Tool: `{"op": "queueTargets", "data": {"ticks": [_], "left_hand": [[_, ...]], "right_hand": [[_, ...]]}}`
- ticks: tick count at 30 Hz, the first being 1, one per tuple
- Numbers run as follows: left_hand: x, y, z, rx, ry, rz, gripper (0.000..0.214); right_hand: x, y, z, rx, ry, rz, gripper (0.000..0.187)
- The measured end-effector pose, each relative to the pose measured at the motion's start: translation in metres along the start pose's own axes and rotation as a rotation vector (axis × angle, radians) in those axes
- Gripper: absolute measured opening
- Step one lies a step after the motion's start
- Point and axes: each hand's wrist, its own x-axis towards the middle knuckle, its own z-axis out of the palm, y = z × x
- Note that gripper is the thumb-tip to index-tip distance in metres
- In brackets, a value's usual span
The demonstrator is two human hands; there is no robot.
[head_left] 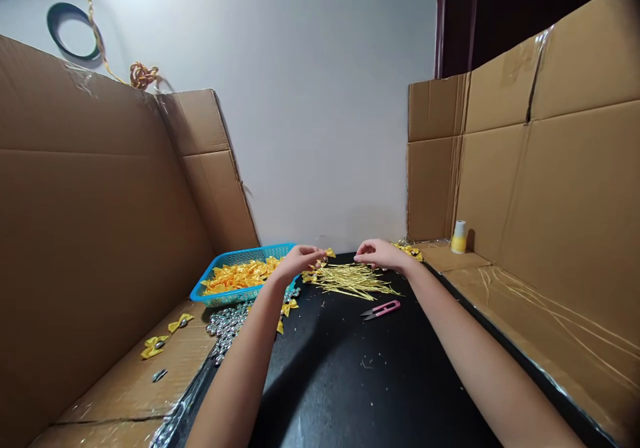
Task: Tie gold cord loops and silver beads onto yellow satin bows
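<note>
My left hand [303, 259] pinches a small yellow ribbon bow [331, 253] above the black work surface [345, 381]. To its right, the fingers of my right hand [376, 254] are pressed together; whatever is in them is too small to make out. Beneath and between both hands lies a loose pile of thin gold twist ties [357, 281]. A blue plastic basket [200, 295] full of yellow-orange bows [240, 275] stands beside my left hand. Silver beads [227, 325] are heaped in front of it, partly hidden by my left forearm.
Pink thread snips [383, 310] lie near the twist ties. Two bows with silver beads [157, 347] rest on the cardboard at left. A thread spool [459, 237] stands at right, near loose strands [550, 308]. Cardboard walls [550, 188] rise on both sides.
</note>
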Motion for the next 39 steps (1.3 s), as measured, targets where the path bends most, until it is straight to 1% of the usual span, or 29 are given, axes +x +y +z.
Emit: {"op": "queueTargets", "data": {"ticks": [3, 5, 6, 7, 9, 11, 12, 15, 17, 19, 23, 26, 30, 33, 35, 39], "left_hand": [[-0.003, 0.004, -0.009, -0.068, 0.068, -0.02, 0.043], [-0.008, 0.013, -0.006, -0.109, 0.102, 0.01, 0.043], [-0.011, 0.019, -0.003, -0.128, 0.114, 0.037, 0.042], [-0.014, 0.026, 0.001, -0.145, 0.123, 0.064, 0.042], [-0.023, 0.041, 0.008, -0.173, 0.121, 0.122, 0.041], [-0.034, 0.054, 0.013, -0.216, 0.085, 0.214, 0.039], [-0.04, 0.06, 0.015, -0.223, 0.075, 0.251, 0.038], [-0.054, 0.074, 0.018, -0.215, 0.119, 0.335, 0.037], [-0.059, 0.078, 0.018, -0.189, 0.178, 0.379, 0.033], [-0.061, 0.08, 0.018, -0.151, 0.239, 0.439, 0.028], [-0.063, 0.081, 0.018, -0.075, 0.29, 0.569, 0.024], [-0.067, 0.083, 0.018, 0.007, 0.349, 0.676, 0.017], [-0.072, 0.087, 0.017, 0.107, 0.413, 0.773, 0.012], [-0.074, 0.088, 0.017, 0.154, 0.415, 0.812, 0.011], [-0.074, 0.088, 0.016, 0.17, 0.407, 0.839, 0.012], [-0.074, 0.086, 0.014, 0.198, 0.4, 0.889, 0.014]], "right_hand": [[-0.004, -0.006, 0.0, 0.025, -0.025, -0.026, 0.03], [-0.01, -0.02, 0.006, 0.053, -0.1, -0.064, 0.033], [-0.014, -0.029, 0.01, 0.089, -0.158, -0.107, 0.034], [-0.019, -0.039, 0.014, 0.11, -0.183, -0.156, 0.035], [-0.029, -0.057, 0.023, 0.135, -0.137, -0.233, 0.038], [-0.038, -0.073, 0.03, 0.239, -0.072, -0.277, 0.036], [-0.042, -0.079, 0.033, 0.276, -0.063, -0.288, 0.035], [-0.051, -0.092, 0.035, 0.375, -0.077, -0.314, 0.035], [-0.054, -0.095, 0.034, 0.42, -0.085, -0.336, 0.036], [-0.056, -0.097, 0.033, 0.43, -0.065, -0.351, 0.036], [-0.059, -0.1, 0.029, 0.417, 0.005, -0.351, 0.033], [-0.062, -0.102, 0.027, 0.426, 0.012, -0.355, 0.032], [-0.066, -0.104, 0.025, 0.375, -0.035, -0.348, 0.03], [-0.068, -0.104, 0.023, 0.356, -0.077, -0.34, 0.027], [-0.068, -0.103, 0.022, 0.376, -0.109, -0.348, 0.025], [-0.066, -0.1, 0.023, 0.484, -0.17, -0.354, 0.027]]}}
